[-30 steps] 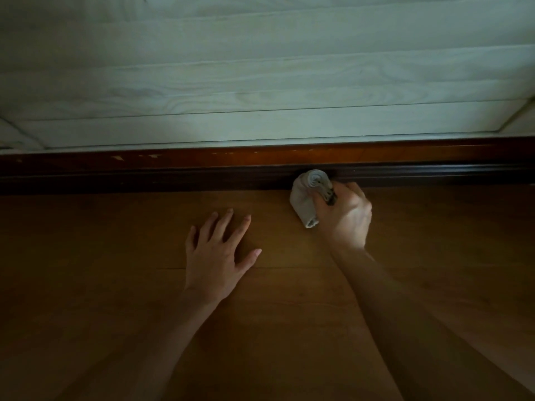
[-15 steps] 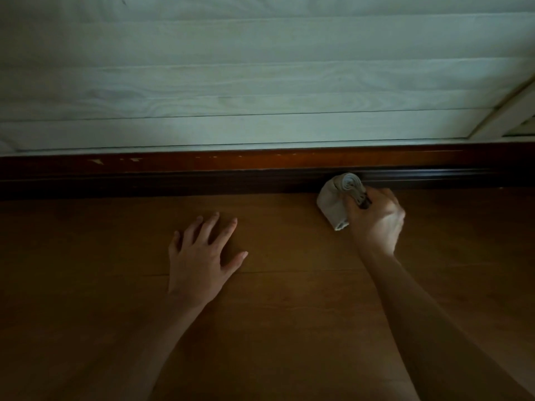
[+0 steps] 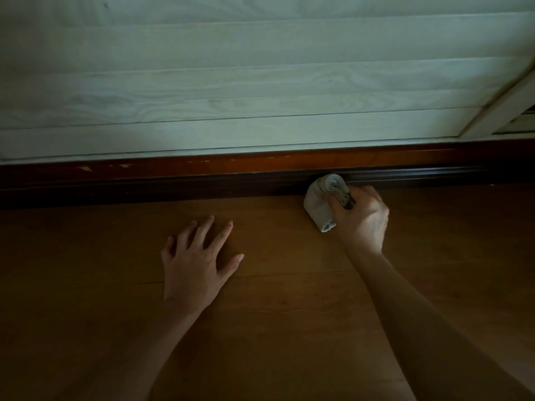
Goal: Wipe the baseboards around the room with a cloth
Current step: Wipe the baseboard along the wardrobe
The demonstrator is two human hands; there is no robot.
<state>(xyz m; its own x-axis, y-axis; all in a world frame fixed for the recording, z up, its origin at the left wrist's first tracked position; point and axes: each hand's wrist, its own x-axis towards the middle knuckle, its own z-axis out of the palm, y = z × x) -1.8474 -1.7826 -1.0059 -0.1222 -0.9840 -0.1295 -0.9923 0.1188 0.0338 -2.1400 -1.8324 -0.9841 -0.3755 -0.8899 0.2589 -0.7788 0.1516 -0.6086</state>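
Grey rolled cloth sits pressed against the dark lower moulding of the baseboard, gripped in the right hand, whose fingers are curled tight round the roll with the thumb across its front. Measured against the pale chips in the reddish upper band of the board, the cloth stands clearly further right than a second back, though most of that travel falls in the first half-second; since then it barely advances and may even ease back a touch. The left hand lies flat and released on the wooden floor, fingers spread, holding nothing, and keeps to roughly the same patch as a prop. The view itself swings right, bringing more of the white frame post beside the pale panelled wall into sight. Judged from this, one stroke is near its end; the run toward the post is still to wipe, and the propping hand will likely need to shift first
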